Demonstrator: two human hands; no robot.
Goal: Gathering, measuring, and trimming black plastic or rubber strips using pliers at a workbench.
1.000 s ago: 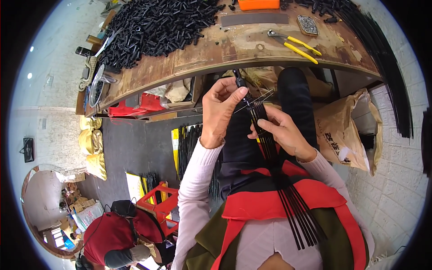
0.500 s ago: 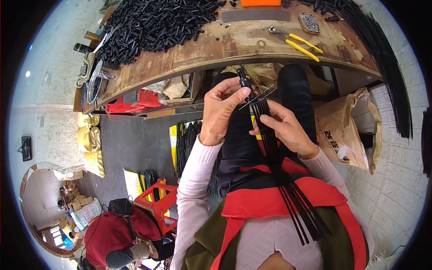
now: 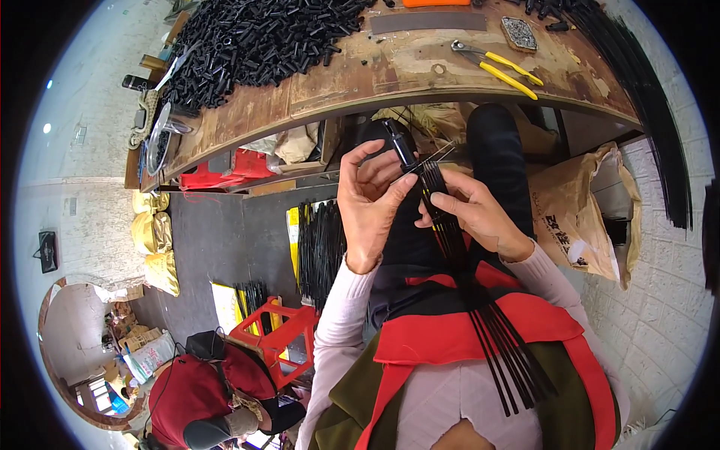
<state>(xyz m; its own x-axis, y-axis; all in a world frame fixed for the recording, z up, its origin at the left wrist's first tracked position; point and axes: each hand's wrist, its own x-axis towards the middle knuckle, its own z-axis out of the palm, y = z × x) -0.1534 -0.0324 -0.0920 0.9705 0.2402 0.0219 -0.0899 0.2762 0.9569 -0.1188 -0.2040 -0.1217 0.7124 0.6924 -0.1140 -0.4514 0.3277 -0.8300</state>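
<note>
Thin black ribs (image 3: 450,240) are gathered in a bundle in my right hand (image 3: 476,210), its thumb over them and its fingers curled behind. Their lower ends fan out over my red apron band (image 3: 420,341). At the bundle's upper end stands a glossy black cylindrical fitting (image 3: 403,148), tilted up to the left. My left hand (image 3: 369,202) has its thumb at the fitting's base and fingertips partly hidden behind it; its index finger is lifted away. Thin wire-like ends (image 3: 441,154) stick out sideways by the fitting.
On the wooden bench (image 3: 322,90) lie a heap of short black tubes (image 3: 255,45), yellow-handled pincers (image 3: 499,67), a flat grey strip (image 3: 427,21) and a speckled block (image 3: 519,34). A paper sack (image 3: 574,206) stands right; a red stool (image 3: 281,337) and another person (image 3: 195,397) are lower left.
My left hand has opened its grip somewhat, with the index finger lifting off the fitting. The fitting leans further left. My right hand stays around the ribs.
</note>
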